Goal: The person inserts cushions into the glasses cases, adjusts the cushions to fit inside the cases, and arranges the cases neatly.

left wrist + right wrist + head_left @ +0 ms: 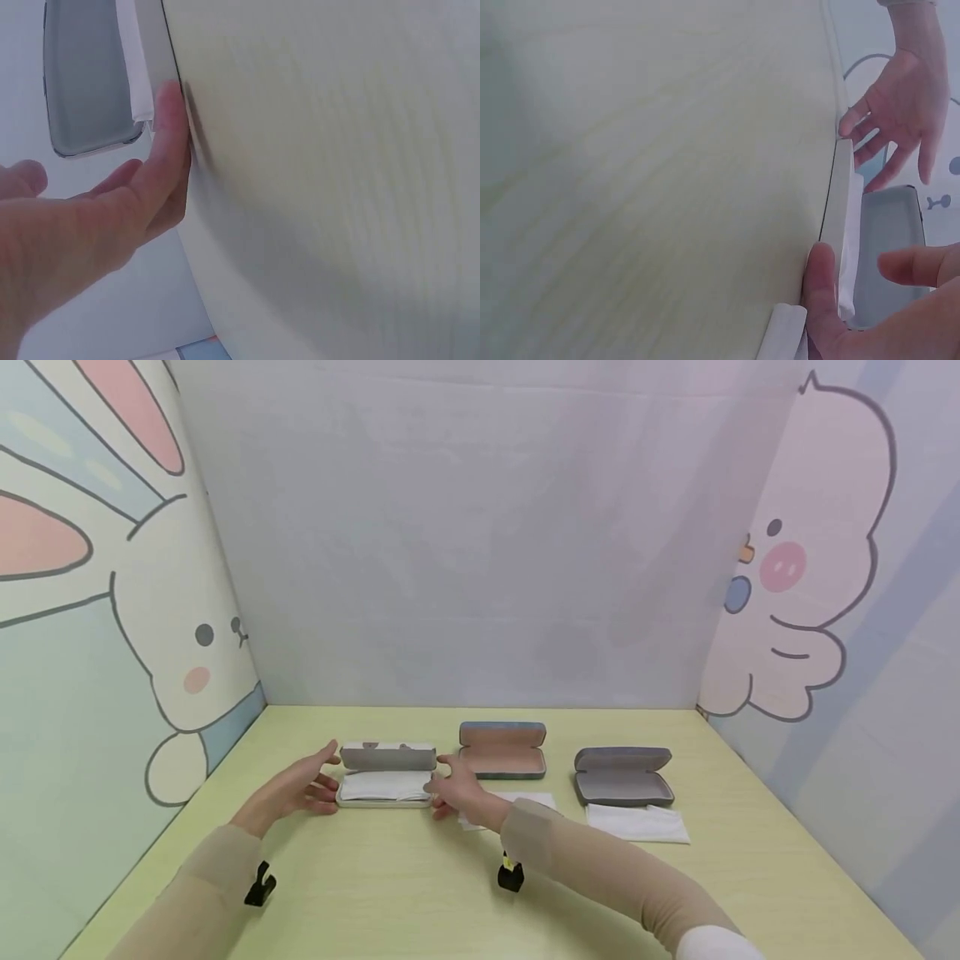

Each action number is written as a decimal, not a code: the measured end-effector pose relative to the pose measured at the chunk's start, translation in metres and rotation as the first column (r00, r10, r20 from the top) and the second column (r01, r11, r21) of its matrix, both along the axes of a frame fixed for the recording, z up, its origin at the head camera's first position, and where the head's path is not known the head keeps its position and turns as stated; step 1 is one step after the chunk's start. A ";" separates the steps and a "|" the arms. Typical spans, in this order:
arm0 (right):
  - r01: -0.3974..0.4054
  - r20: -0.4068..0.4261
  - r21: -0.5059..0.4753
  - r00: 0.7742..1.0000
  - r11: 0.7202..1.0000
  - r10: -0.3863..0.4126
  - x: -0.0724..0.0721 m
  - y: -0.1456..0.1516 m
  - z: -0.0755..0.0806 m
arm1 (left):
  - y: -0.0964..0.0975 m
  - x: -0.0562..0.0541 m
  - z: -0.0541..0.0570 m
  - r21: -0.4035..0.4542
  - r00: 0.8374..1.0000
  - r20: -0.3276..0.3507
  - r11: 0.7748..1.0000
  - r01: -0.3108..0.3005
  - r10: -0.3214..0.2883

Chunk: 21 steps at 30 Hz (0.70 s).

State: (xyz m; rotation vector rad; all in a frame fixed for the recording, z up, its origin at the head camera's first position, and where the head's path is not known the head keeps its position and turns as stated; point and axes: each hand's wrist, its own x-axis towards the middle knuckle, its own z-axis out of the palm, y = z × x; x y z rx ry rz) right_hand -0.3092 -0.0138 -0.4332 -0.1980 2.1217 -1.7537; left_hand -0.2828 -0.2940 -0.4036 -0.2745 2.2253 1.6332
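**Left hand [300, 787] and right hand [461, 787] flank a white case [385, 804]**

On the left, beyond the table [390, 893], we see a rabbit picture [191, 635] on the side wall; the left hand stands between the table's left edge and the white case, its fingers spread and loosely bent, a fingertip at the case's left end, with nothing gripped. The white case lies left of the table's middle, closer to the far edge than to the near one; its grey-lined lid [387, 760] is raised, and a folded white cloth [384, 786] fills its base. At its right end we find the right hand, a finger against the case's side and the thumb standing apart, the grasp loose and nothing enclosed.

Next we see a pink-lined case [502, 763], lid up, near the middle of the far edge; in front of it lies a second cloth [536, 799], partly hidden by the right arm. Farther towards the table's right edge sits a grey case [624, 788], also lid up; a third cloth [637, 824] lies just before it; beyond, a pink cartoon figure [825, 527] decorates the right wall.
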 end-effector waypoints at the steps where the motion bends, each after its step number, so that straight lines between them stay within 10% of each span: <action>1: -0.012 0.001 -0.005 1.000 1.000 0.012 0.000 0.000 0.000 | 0.001 0.000 0.001 -0.010 1.000 -0.004 1.000 0.013 -0.013; 8: -0.099 -0.030 -0.001 0.995 0.995 0.098 -0.005 0.005 0.002 | -0.002 -0.001 -0.004 -0.039 0.984 -0.065 0.986 0.162 -0.164; 21: -0.083 -0.070 0.044 0.994 0.996 0.086 -0.010 0.003 -0.002 | 0.007 -0.002 -0.014 -0.277 0.950 -0.210 0.946 0.170 -0.232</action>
